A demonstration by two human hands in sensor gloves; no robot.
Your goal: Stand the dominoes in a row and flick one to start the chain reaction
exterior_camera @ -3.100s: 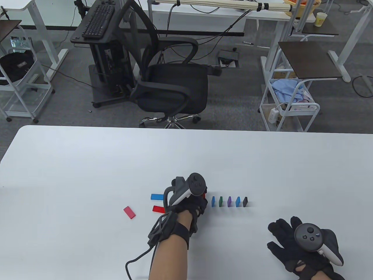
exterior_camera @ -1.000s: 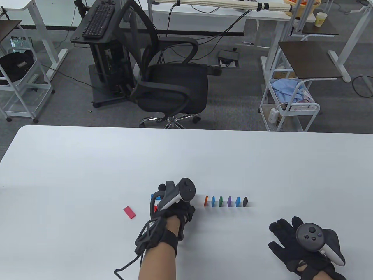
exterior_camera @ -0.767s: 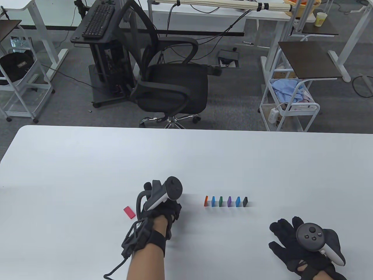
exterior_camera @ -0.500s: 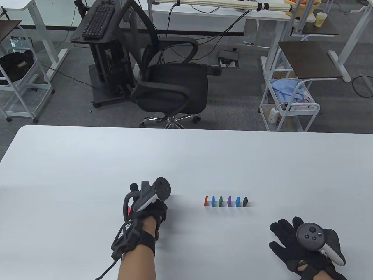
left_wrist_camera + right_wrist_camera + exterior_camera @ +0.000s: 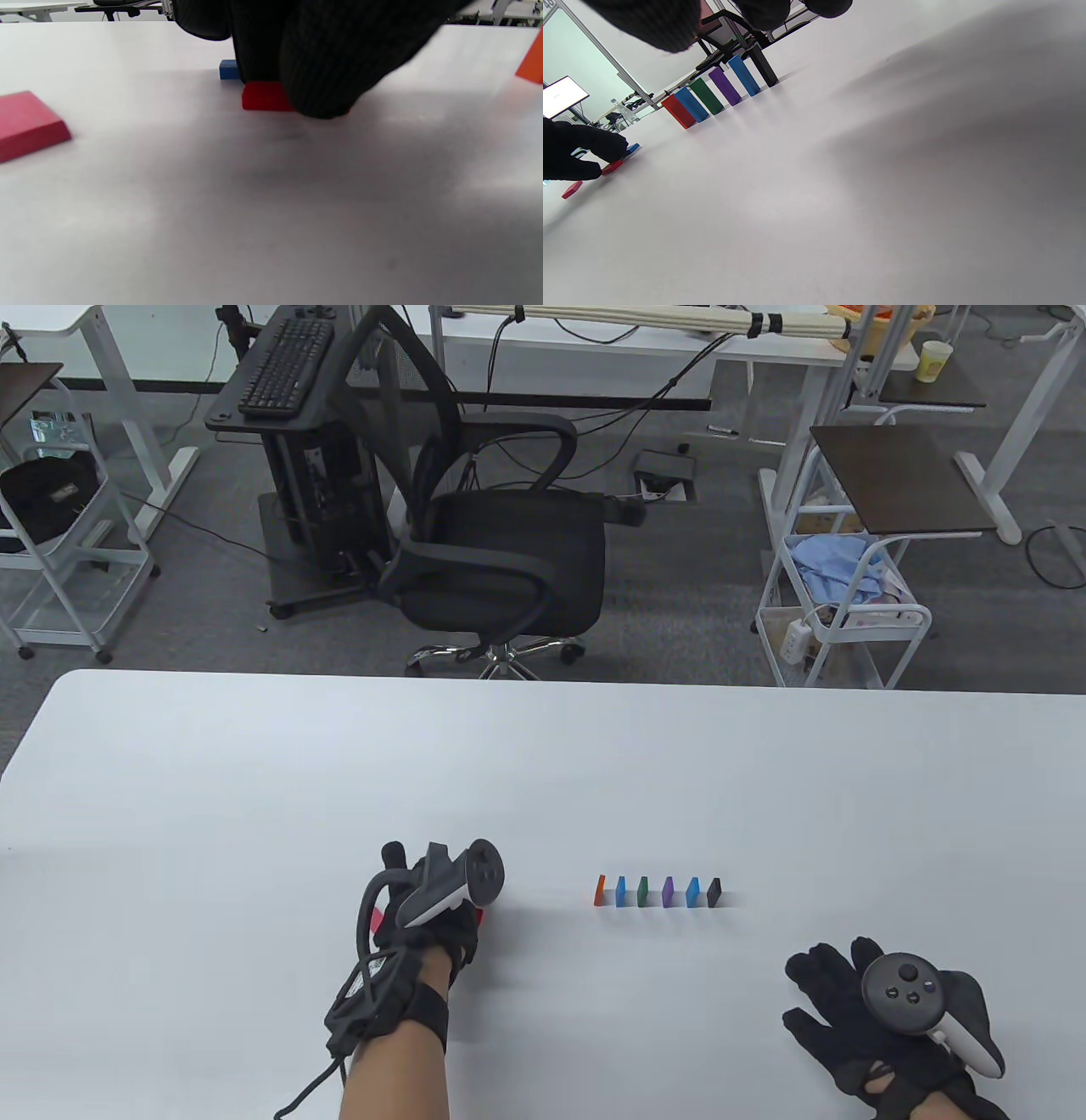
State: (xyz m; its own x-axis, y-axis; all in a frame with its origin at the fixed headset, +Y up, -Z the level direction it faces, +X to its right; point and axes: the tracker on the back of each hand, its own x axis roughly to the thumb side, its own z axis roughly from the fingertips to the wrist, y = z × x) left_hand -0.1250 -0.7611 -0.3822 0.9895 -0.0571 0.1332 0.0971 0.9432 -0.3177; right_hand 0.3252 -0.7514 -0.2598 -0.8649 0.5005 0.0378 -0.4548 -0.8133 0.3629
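Note:
Six dominoes stand in a row: orange, blue, green, purple, blue and black. To the row's left my left hand is curled down over the flat dominoes, and its fingertips pinch a flat red domino. A flat blue domino lies just behind it, hidden in the table view. A darker red domino lies flat further left. My right hand rests flat on the table with spread fingers, near the front right, holding nothing.
The white table stretches wide behind the row. A black office chair and a white cart stand beyond its far edge. The left glove's cable trails off the front edge.
My left hand left the orange domino standing at the row's left end. It moved left to the flat dominoes and its fingertips came down on the red one. The right hand stayed put.

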